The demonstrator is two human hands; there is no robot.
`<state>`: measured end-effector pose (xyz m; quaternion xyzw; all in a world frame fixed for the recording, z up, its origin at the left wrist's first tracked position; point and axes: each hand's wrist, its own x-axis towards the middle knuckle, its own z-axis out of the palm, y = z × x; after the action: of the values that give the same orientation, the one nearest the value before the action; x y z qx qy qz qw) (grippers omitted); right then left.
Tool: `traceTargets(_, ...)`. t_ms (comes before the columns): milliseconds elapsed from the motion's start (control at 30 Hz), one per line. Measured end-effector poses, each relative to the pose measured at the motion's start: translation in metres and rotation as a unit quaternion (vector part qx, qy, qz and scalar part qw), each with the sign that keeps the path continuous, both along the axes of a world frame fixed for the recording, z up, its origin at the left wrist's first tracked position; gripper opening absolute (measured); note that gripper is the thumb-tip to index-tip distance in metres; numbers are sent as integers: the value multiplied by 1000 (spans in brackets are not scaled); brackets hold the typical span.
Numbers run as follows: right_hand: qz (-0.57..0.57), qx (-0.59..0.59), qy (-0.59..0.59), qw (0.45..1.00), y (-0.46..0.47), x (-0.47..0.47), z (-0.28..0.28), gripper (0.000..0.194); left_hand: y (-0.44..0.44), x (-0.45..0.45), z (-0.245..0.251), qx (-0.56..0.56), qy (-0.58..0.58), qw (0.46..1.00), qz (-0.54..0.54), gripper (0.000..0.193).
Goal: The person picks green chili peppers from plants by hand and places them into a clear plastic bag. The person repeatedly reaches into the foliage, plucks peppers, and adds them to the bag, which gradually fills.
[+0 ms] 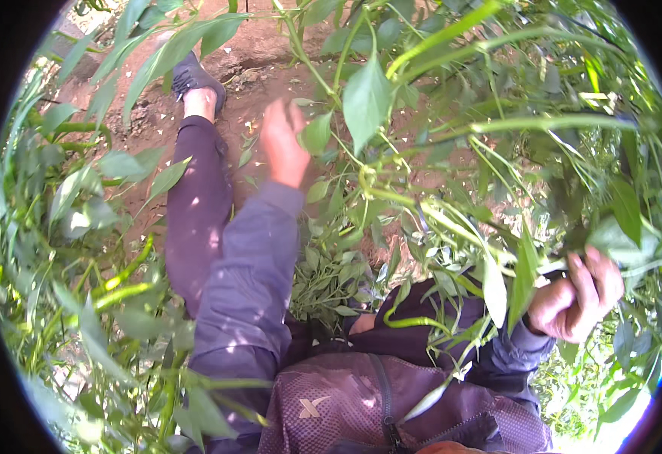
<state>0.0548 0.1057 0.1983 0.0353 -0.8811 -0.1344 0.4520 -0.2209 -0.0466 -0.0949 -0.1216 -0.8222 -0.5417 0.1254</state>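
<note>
My left hand (285, 142) reaches over the soil, blurred, with its fingers apart and nothing visible in it. Close to its right side hang leaves of a pepper plant (368, 102). At the right, my right hand (578, 295) has its fingers curled at a green pepper plant stem (495, 249) that runs across to it; leaves partly cover the wrist. A thin, curved green chili pepper (416, 322) hangs left of this hand, above my lap. More long green peppers (124, 295) hang among the foliage on the left.
Dense pepper foliage (98, 335) crowds both sides, and thick stems (552, 122) cross the upper right. My leg in dark trousers (197, 210) stretches over the brown soil (138, 125), ending in a dark shoe (197, 79). Leafy growth (331, 284) lies between my legs.
</note>
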Motion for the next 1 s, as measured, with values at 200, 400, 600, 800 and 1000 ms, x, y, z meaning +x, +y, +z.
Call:
traceTargets(200,48,-49,-51,996,-27,-3,13,23,-35,157,86,85,73,990,-85,71)
traceTargets(400,135,-96,-108,980,-44,13,13,36,-17,191,126,-54,8,976,-213,112)
traceTargets(600,383,-318,-289,818,-60,92,-32,23,-2,181,113,-42,126,978,-159,117)
traceTargets(800,84,-703,-282,648,82,227,-96,18,1,184,108,-16,123,979,-163,99)
traceTargets(1000,-364,-278,-423,782,274,203,-246,20,5,188,101,-20,82,981,-173,98)
